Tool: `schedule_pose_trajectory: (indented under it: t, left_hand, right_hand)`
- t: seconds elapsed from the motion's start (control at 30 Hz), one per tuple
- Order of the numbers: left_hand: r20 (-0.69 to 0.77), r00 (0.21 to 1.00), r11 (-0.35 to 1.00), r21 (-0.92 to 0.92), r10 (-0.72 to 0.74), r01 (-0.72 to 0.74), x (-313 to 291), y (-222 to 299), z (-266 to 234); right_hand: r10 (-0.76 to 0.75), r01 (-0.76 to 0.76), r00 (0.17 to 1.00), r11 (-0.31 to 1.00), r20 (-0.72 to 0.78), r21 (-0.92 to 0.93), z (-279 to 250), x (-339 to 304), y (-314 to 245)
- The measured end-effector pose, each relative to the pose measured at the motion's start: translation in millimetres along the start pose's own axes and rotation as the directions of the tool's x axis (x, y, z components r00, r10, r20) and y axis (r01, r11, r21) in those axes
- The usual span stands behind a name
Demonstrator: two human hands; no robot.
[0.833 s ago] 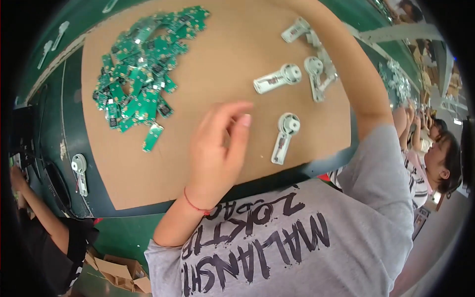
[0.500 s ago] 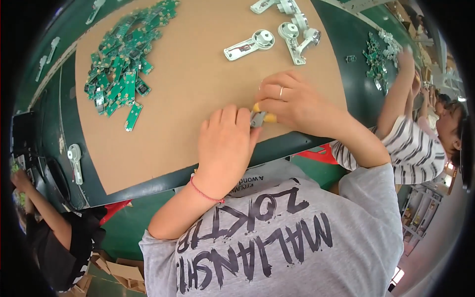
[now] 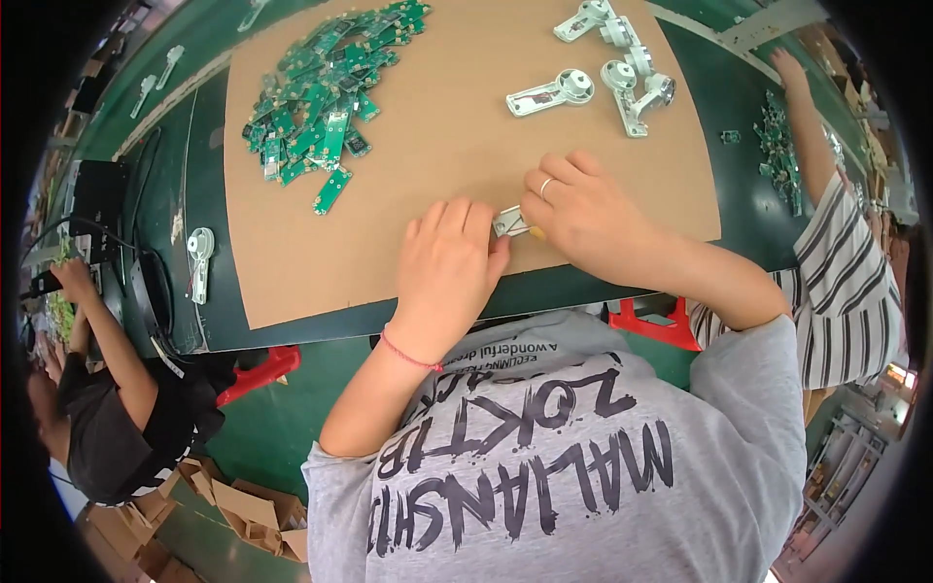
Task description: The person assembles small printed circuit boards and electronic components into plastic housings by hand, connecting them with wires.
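Note:
In front of me, my left hand pinches the left end of a small white plastic housing. Its fingers are bent together, palm down, with the thumb along the near side. My right hand, with a ring on one finger, closes over the right end of the same housing. Something yellow shows at the right fingertips; whether it is a finger cover or a separate thing I cannot tell. The right fingers hide much of the housing. Both hands rest low over the brown board.
Green circuit boards lie heaped at the far left. Several white round-headed housings stand at the far right. One more housing lies left of the brown board. Co-workers' arms show on both sides; red stools stand below the table edge.
The view has shifted, so the table's things appear farther right. Between my hands, the held piece has turned and more of its white length shows. Both hands remain together on it.

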State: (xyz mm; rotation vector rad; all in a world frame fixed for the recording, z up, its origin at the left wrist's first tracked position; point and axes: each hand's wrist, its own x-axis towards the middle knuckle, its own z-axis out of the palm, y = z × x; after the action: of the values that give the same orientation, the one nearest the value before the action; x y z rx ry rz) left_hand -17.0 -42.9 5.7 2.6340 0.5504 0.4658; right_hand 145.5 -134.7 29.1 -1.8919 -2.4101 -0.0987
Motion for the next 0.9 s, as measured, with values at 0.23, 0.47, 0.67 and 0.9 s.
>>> schedule_pose_trajectory:
  t: [0.23, 0.47, 0.67, 0.9]
  left_hand:
    - [0.034, 0.999, 0.992, -0.13, 0.001, 0.003, 2, -11, 2]
    - [0.071, 0.997, 0.987, -0.154, -0.035, 0.046, -2, -16, -6]
    - [-0.319, 0.897, 0.888, 0.243, -0.306, 0.39, 0, -87, -42]
    - [-0.028, 0.891, 0.726, -0.591, -0.454, 0.352, 3, -48, -35]
  right_hand:
    - [-0.029, 0.037, 0.996, 0.995, -0.083, 0.088, 5, -3, 0]
    - [0.075, 0.016, 0.974, 0.919, -0.214, 0.394, 29, -5, 7]
    - [0.257, -0.083, 0.948, 0.769, -0.187, 0.634, 26, -8, 10]
    - [0.417, -0.229, 0.908, 0.39, 0.051, 0.892, 8, 7, 3]
